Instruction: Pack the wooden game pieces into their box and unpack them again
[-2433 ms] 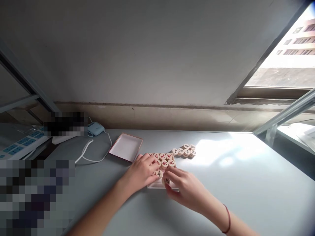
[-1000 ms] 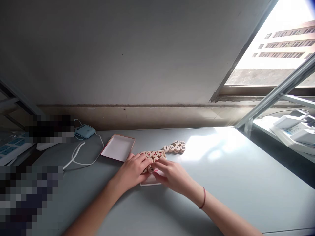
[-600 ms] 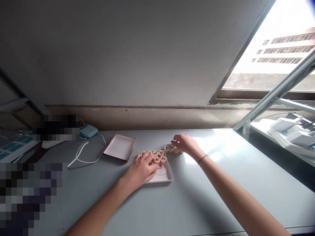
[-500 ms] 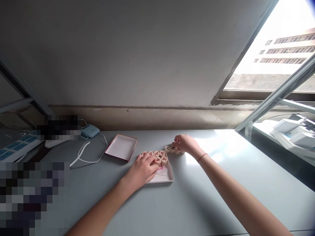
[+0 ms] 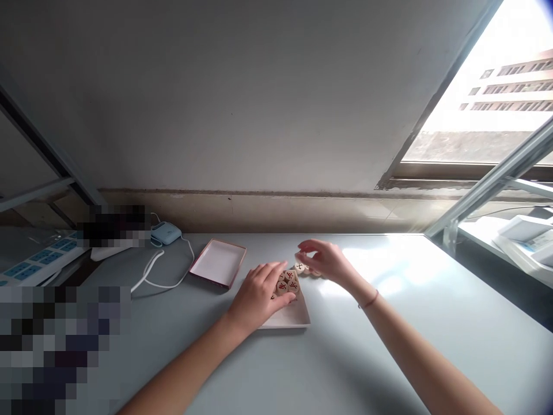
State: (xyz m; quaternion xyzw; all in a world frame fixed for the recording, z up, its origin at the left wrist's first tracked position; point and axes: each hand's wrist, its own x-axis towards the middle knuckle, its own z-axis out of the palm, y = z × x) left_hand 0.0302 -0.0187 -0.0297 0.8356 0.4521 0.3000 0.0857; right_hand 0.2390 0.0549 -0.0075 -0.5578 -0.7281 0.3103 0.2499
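Observation:
A shallow white box (image 5: pixel 288 318) on the desk holds round wooden Chinese chess pieces (image 5: pixel 293 286) with red characters, set in rows at its far end. Spread over these pieces, my left hand (image 5: pixel 258 291) hides part of the box, its thumb stretched away from the other fingers. My right hand (image 5: pixel 327 260) is just beyond the box's far right corner. Its thumb and forefinger pinch what looks like a pale chess piece (image 5: pixel 298 257), partly blurred. Under that hand, several more pieces (image 5: pixel 299 267) with dark characters lie in a row on the desk.
The box lid (image 5: pixel 219 263) lies inside-up to the left. Farther left are a white cable (image 5: pixel 149 268), a light blue device (image 5: pixel 166 233) and a power strip (image 5: pixel 41 259). A wall closes off the desk's (image 5: pixel 371 340) far edge. White trays (image 5: pixel 525 236) stand at the right.
My left hand has shifted right over the pieces, with its thumb more spread. My right hand has lifted slightly over the row, its fingertips further left. The view has moved a little.

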